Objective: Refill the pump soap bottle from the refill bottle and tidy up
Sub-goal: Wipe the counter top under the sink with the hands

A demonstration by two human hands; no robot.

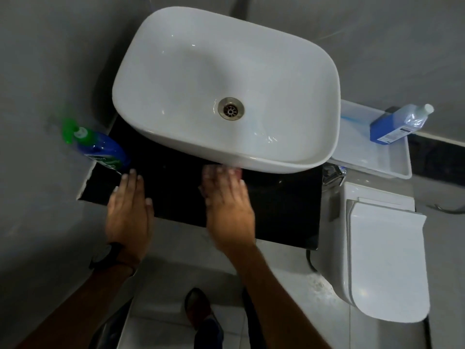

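Head view: both hands flat and spread, holding nothing. Left hand [128, 212] hovers near the counter's left front edge, fingertips just short of the blue pump soap bottle with green pump [100, 147] at the glossy black counter's [276, 210] left corner. Right hand [226, 197] reaches under the white ceramic basin [226, 79]. Blue refill bottle with white cap [395, 124] lies in the white plastic tray [392, 170], far right. Glossy plastic, likely slippery — grip the pump bottle's body, not its pump.

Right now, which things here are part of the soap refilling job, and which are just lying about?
Part of the job:
- pump soap bottle, green pump, left of the basin
- refill bottle, lying in the white tray
- left hand and right hand, both empty

Just there:
- basin
- black counter
- toilet
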